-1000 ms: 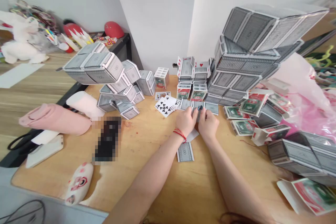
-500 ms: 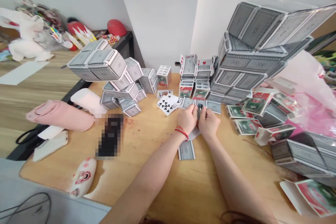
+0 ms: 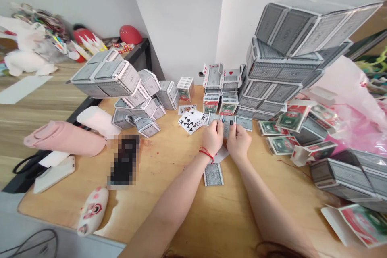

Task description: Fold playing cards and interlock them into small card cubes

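My left hand (image 3: 212, 138), with a red string at the wrist, and my right hand (image 3: 238, 141) meet over the middle of the wooden table (image 3: 169, 205). Both pinch one grey-backed playing card (image 3: 226, 128) between them, fingertips on its upper edge. Fanned face-up club cards (image 3: 190, 121) lie just to the left of it. A face-down card (image 3: 213, 174) and a white card (image 3: 221, 154) lie under my wrists. A row of grey-backed cards (image 3: 244, 123) sits right behind my fingers.
Blocks built of folded cards stand at left (image 3: 121, 84) and tower at right (image 3: 290, 56). Card boxes (image 3: 284, 129) are scattered at right by a pink plastic bag (image 3: 353, 117). A dark phone (image 3: 123, 161), a pink pouch (image 3: 65, 137) and a small white figure (image 3: 90, 211) lie at left.
My hands were curled tight together half a second ago; now the fingers have spread a little and hold the card flatter, slightly farther forward. The camera view has shifted slightly.
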`<state>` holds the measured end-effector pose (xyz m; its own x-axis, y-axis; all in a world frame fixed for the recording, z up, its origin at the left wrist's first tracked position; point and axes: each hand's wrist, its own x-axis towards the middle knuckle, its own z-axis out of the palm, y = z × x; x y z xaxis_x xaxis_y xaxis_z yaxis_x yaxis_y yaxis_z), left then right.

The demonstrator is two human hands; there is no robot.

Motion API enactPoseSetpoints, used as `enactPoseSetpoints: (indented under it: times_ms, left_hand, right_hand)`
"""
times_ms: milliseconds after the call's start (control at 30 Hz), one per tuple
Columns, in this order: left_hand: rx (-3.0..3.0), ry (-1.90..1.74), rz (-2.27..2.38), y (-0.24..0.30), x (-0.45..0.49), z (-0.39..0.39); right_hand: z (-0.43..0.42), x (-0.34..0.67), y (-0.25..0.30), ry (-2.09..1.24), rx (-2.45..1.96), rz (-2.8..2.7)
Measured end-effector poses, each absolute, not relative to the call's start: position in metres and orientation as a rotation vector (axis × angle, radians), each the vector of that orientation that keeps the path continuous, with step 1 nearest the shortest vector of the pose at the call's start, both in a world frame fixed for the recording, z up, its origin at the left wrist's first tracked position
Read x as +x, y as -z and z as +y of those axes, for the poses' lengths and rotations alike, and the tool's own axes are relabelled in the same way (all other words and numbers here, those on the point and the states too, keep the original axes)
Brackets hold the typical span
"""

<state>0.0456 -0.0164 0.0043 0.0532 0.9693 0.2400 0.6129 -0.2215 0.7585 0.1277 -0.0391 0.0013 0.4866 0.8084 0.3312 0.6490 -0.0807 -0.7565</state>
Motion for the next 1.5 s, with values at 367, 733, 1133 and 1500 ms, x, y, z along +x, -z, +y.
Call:
enactPoseSetpoints:
  times_ms: [367,733,1133,1500]
  left_hand:
    - [2.176,-0.778,1.660,-0.005,0.044,-0.020]
    - [2.168,-0.710,1.779,-0.004,0.042,-0.013]
    - [1.899,-1.144,1.834,-0.014,0.007,-0.007]
    - [1.906,-0.943,2.185,0.003,0.003,0.001]
  right_hand:
    - [-0.033,0.138,0.004,-0.201,-1.843,-1.106]
    - [-0.036,0.134,0.007,-0.324,-1.788,-1.143]
    - [-0.028,0.141,0.005,-0.843,-1.452,-0.837]
    - [-0.032,0.143,0.009,-0.682,-1.545,-0.713]
